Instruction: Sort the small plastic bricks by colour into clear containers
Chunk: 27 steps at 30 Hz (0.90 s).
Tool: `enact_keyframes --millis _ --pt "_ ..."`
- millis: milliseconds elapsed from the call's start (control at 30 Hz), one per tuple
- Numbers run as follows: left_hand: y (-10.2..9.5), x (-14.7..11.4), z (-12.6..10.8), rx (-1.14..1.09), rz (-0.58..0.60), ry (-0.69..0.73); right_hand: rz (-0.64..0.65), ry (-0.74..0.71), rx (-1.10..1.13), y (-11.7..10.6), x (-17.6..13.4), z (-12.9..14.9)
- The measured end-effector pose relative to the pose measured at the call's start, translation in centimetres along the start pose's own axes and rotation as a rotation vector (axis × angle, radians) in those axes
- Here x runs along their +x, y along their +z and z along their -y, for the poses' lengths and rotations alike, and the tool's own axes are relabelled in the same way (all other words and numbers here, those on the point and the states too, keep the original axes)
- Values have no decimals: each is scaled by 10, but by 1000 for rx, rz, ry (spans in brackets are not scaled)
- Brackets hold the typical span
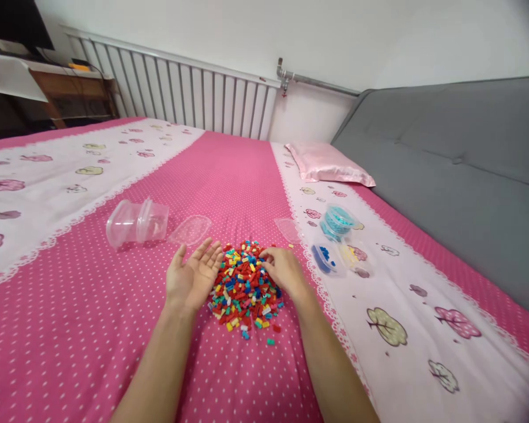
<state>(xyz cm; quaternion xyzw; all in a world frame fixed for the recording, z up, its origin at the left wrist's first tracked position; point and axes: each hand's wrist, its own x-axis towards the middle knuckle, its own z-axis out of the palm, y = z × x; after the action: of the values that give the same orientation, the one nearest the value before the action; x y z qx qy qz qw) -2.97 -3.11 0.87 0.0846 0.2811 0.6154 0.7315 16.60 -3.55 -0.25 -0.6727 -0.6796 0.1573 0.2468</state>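
Note:
A heap of small building bricks (247, 288) in red, yellow, blue, green and white lies on the pink bedsheet. My left hand (193, 273) rests palm up at the heap's left edge, its fingers spread and the palm bare. On the right side of the heap, my right hand (285, 271) reaches in with thumb and forefinger pinched close over the bricks. Whatever its fingertips hold, if anything, is too small to make out. A green brick (270, 341) lies loose in front of the heap.
Clear plastic tubs (137, 222) lie on the left, near a transparent lid (191, 230). On the right stand a tub of turquoise bricks (337, 221), a tub with blue bricks (327, 258) and one with yellow bricks (351, 254). Behind them is a pink pillow (330, 163).

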Motion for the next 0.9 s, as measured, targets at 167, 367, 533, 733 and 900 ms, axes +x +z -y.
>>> enact_keyframes --millis 167,367,533,733,900 --pt "7 -7 6 -63 69 -46 -40 -11 41 -1 0 -4" --pt "15 -19 22 -110 113 -167 -78 -135 417 -10 -7 18" --pt "15 -22 25 -89 146 -238 -68 -230 423 -11 -19 41" --pt "3 -10 10 -113 -5 -125 -2 -109 104 -3 -10 11" --pt "-6 -3 3 -153 -136 -52 109 -48 95 -2 -5 -5"
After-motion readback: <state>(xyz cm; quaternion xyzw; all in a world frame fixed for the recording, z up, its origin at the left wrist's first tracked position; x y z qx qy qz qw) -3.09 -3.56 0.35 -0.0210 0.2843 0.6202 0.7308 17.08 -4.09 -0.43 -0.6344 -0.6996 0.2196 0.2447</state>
